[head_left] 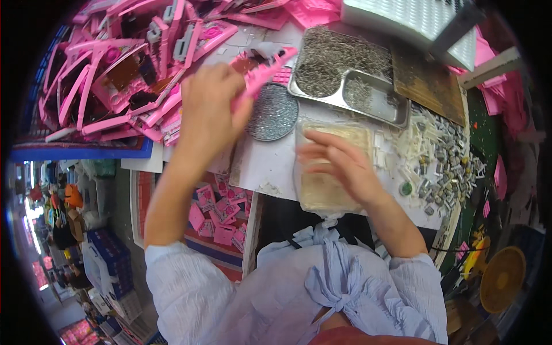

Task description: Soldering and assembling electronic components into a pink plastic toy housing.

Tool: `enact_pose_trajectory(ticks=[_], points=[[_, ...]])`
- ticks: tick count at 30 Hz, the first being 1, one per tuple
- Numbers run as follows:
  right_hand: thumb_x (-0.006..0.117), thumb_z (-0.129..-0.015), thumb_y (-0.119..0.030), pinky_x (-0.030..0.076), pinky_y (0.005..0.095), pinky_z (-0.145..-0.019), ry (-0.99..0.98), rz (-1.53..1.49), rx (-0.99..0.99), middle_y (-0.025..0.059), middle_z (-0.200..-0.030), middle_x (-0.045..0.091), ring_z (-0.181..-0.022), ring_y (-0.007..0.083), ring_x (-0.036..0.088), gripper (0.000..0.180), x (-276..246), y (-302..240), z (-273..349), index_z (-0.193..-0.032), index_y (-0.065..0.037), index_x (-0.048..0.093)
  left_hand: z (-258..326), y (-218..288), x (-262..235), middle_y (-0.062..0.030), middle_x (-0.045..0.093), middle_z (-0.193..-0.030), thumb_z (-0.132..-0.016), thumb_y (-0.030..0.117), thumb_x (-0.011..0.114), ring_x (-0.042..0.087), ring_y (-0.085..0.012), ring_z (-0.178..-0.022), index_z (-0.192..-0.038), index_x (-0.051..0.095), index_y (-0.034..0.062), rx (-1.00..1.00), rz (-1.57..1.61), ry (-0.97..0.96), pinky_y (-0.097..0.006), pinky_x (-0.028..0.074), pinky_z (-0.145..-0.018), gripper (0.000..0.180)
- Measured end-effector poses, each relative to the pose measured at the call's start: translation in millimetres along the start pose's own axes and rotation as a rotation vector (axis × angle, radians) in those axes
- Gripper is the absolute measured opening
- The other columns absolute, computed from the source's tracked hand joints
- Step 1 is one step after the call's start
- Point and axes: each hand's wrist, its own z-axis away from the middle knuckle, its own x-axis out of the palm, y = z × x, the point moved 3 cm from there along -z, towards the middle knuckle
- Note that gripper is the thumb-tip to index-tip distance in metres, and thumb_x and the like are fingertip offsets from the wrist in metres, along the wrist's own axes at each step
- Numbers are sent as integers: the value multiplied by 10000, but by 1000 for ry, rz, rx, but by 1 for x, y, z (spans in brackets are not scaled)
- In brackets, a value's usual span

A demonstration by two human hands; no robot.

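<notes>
My left hand [211,106] is raised at the pile's right side, its fingers wrapped round a pink plastic casing [265,73]. The casing is tilted above the table, and its near end is hidden by my fingers. My right hand [344,167] hangs with fingers stretched and slightly blurred, holding nothing that I can see. Beneath it lies a pale yellowish tray wrapped in clear plastic [333,196]. A round dish of small silvery parts [272,112] sits between my hands. Behind it is a metal tray [376,110] with many small metal pieces, like springs or screws.
A large heap of pink plastic casings [109,75] fills a blue-edged crate [86,150] at the left. Loose white and metal parts [440,158] are spread at the right. Below the table, pink pieces [221,210] lie in a bin. A white ridged box [402,23] stands at the back.
</notes>
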Motion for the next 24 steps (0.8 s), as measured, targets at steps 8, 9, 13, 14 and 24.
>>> enact_pose_trajectory(ticks=[8, 9, 13, 14, 24], points=[[472, -1103, -356, 513, 354, -1025, -5, -237, -32, 93, -1276, 645, -1150, 176, 640, 442, -5, 15, 27, -1365, -7, 539, 86, 149, -19, -83, 581, -1117, -767, 290, 793, 561, -279, -1025, -1015, 650, 108, 57, 299, -26, -471, 364, -894, 339], [484, -1101, -336, 544, 319, -940, 134, -236, -7, 63, -1153, 683, -1062, 139, 656, 392, -9, 6, 36, -1256, -1, 618, 90, 154, -19, -83, 582, -1128, -765, 317, 808, 561, -282, -1019, -1039, 659, 109, 36, 396, 8, -465, 367, -893, 375], [556, -1075, -369, 487, 273, -691, 279, 368, -15, -1, -905, 705, -788, 67, 569, 410, -57, -2, 57, -1030, 15, 696, 116, 147, 35, -118, 591, -1150, -691, 274, 910, 568, -325, -1044, -1139, 620, 86, 40, 618, -139, -445, 427, -916, 566], [566, -1069, -358, 474, 276, -665, 315, 502, -19, 12, -844, 688, -754, 67, 549, 398, -63, -3, 57, -987, 8, 702, 121, 147, 53, -108, 599, -1136, -693, 254, 901, 569, -324, -1051, -1120, 628, 89, 81, 603, -153, -447, 427, -917, 533], [710, -949, -308, 434, 410, -521, 359, 1593, -375, 168, -645, 601, -526, 354, 526, 359, -84, -1, 43, -732, -27, 660, 137, 125, 100, -27, 626, -1069, -725, 152, 845, 611, -221, -984, -1089, 681, 137, 198, 575, -217, -456, 386, -941, 399]])
